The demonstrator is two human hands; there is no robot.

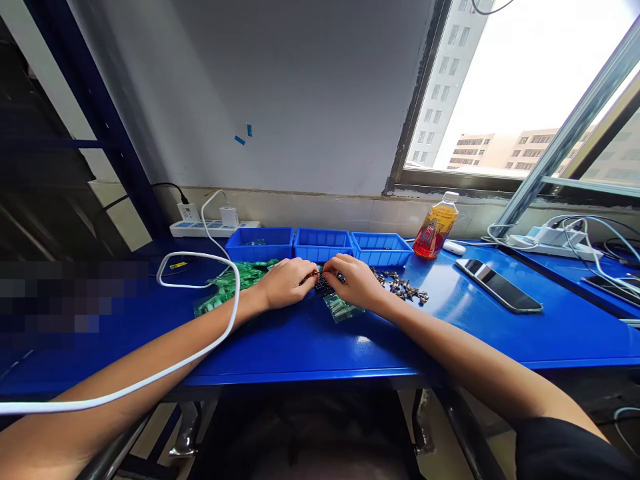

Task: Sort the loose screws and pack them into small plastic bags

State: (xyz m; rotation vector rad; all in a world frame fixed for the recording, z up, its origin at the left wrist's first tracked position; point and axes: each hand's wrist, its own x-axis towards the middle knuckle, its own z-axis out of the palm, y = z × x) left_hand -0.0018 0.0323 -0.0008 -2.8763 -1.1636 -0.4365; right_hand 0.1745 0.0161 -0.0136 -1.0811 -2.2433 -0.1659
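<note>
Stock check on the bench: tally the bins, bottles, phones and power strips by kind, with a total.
Blue bins: 3
Drink bottles: 1
Phones: 2
Power strips: 2
Total: 8

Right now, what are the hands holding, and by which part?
Both hands, left hand and right hand, pinch small dark parts between fingertips; the exact grip point is too small to tell.
</note>
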